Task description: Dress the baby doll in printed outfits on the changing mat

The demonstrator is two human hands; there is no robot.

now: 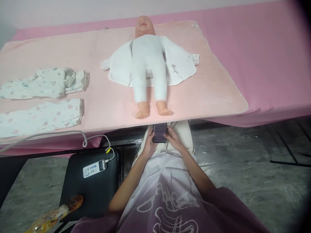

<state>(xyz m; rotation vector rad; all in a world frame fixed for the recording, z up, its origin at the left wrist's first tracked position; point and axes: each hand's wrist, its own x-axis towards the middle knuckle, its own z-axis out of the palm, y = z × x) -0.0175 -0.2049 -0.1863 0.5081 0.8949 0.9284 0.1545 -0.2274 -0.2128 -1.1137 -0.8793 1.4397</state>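
Observation:
A dark smartphone [159, 133] rests low over my lap, just below the table's front edge. My left hand [150, 144] is closed around its left side, and my right hand [173, 138] grips its right side. Beyond the phone, a baby doll [148, 55] lies on its back with its feet toward me. Its body and legs are white, and its head and feet are skin-toned. A white baby shirt [118, 66] is spread open beneath the doll, sleeves out to both sides. Neither hand touches the doll or the shirt.
A pale pink blanket [213, 87] covers part of the pink-clothed table [267, 58]. Folded patterned baby clothes [41, 118] lie at the left. On a black stool [89, 194] sit a white power bank [94, 168] with a cable [70, 132] and, nearer me, a bottle [58, 215].

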